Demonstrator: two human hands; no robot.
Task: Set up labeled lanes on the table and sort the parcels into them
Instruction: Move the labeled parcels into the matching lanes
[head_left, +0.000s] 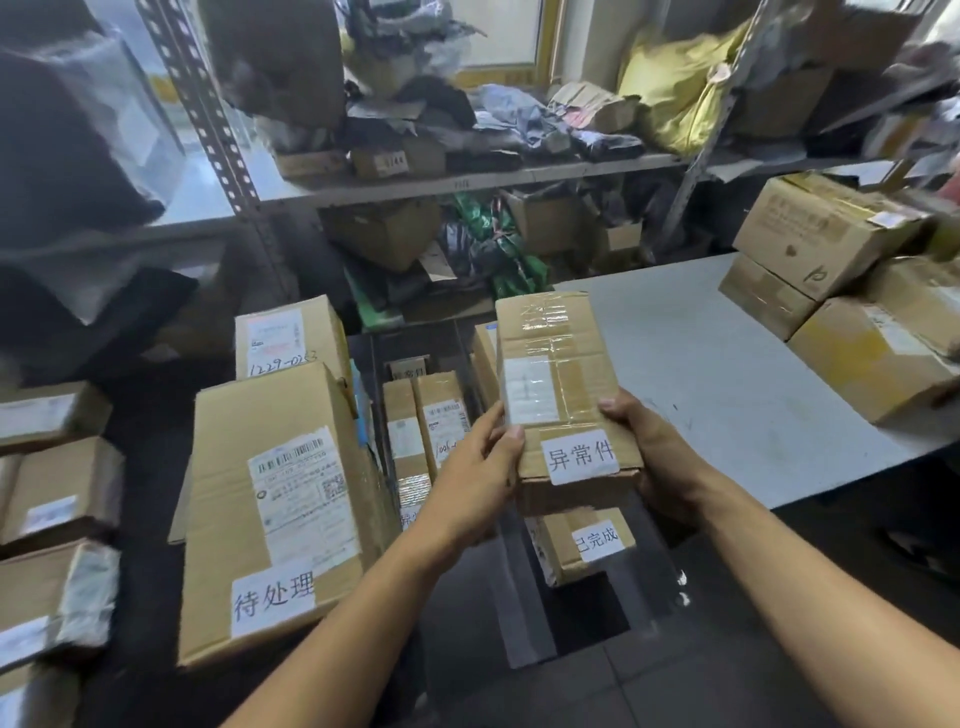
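I hold a taped cardboard parcel (558, 384) up in front of me, above the gap left of the grey table (727, 374). A white handwritten label 异常件 (581, 456) sticks to its near end. My left hand (475, 475) grips the parcel's left near edge, thumb on top. At the right near corner my right hand (657, 452) grips it from the side and underneath. Below it lies a smaller box (582, 548) labelled 已完成. To the left a large box (275, 509) bears the label 待处理.
Several cardboard boxes (841, 291) are stacked at the table's far right. More parcels (52, 499) lie at the far left on a dark surface. Narrow boxes (426, 421) stand in a dark crate in the middle. Metal shelving (467, 179) crammed with bags and boxes runs behind.
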